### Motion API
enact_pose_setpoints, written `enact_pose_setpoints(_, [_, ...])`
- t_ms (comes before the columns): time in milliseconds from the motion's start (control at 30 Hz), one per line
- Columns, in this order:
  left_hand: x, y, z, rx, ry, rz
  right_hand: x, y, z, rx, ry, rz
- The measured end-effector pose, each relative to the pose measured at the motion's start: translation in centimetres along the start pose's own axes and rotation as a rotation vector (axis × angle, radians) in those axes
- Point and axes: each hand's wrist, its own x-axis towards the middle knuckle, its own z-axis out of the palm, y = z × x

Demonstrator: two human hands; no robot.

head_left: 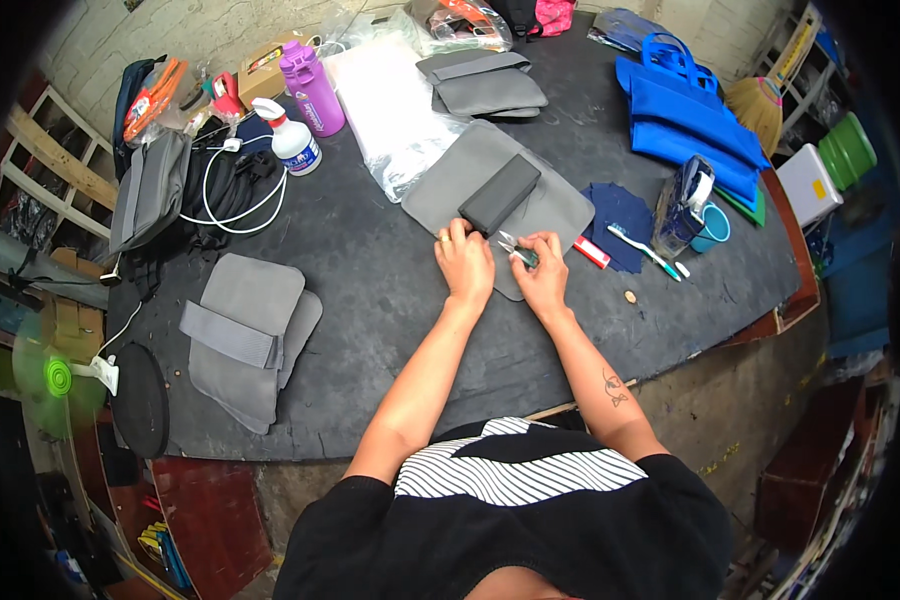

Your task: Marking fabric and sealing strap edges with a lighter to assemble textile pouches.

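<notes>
A dark grey box-shaped piece [502, 194] lies on a flat grey fabric panel [560, 203] in front of me. My left hand [466, 266] is closed at its near end, fingertips pinched against the corner; a thread there would be too small to make out. In my right hand [541, 283] is a pair of thread snips [513, 246], its blades pointing left toward that same corner. The fingers of this hand are wrapped round the snips' handle. Both hands rest over the near part of the panel.
Folded grey fabric pieces [240, 345] lie at the left, another grey pouch [485, 85] at the back. A spray bottle [292, 140], purple bottle [312, 90] and white cable [210, 200] stand or lie back left. At right are a toothbrush [642, 252], blue cup [711, 228] and blue bag [685, 120].
</notes>
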Motion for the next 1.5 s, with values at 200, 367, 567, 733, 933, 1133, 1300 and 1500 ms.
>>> enact_pose_setpoints(200, [-0.1, -1.8, 1.2, -0.135, 0.034, -0.086, 0.2, 0.1, -0.2, 0.02, -0.004, -0.026])
enact_pose_setpoints(367, [-0.1, -1.6, 0.2, -0.347, -0.03, -0.16, 0.2, 0.1, -0.2, -0.039, -0.047, -0.122])
enact_pose_setpoints(567, [-0.2, -0.4, -0.2, -0.08, -0.002, -0.014, 0.1, 0.0, -0.5, -0.109, -0.032, -0.078])
enact_pose_setpoints(733, [0.1, -1.4, 0.7, -0.093, -0.026, -0.081, 0.7, -1.0, -1.1, -0.173, -0.072, -0.231])
enact_pose_setpoints(933, [0.8, -2.4, 1.1, -0.173, -0.093, -0.157, 1.4, -1.6, 0.4, -0.232, -0.096, -0.337])
enact_pose_setpoints(1133, [0.5, -2.1, 0.9, -0.177, -0.096, -0.15, 1.6, -1.5, 1.0, -0.257, -0.087, -0.373])
enact_pose_setpoints(1300, [0.5, -2.1, 0.8, -0.152, -0.076, -0.139, 1.7, -1.4, 1.3, -0.234, -0.09, -0.351])
enact_pose_setpoints(1500, [1.3, -3.4, 0.0, -0.351, -0.052, -0.037, 0.9, -0.9, 0.2, -0.131, -0.076, -0.225])
